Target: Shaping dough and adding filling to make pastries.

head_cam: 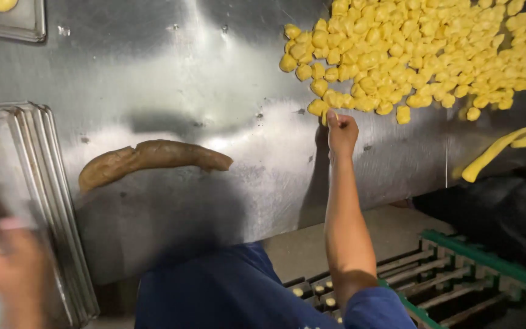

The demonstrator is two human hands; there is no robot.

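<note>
Head view shows the right hand (341,131) with fingers pinched together at the near edge of the pile of yellow dough bits (415,52) on the shiny counter (171,73); it looks like picking up one bit, which needs a soft pinch. The left hand (4,262) is a blur over the stacked trays (62,207), so I cannot tell its grip. A brown dough roll (153,159) lies between.
</note>
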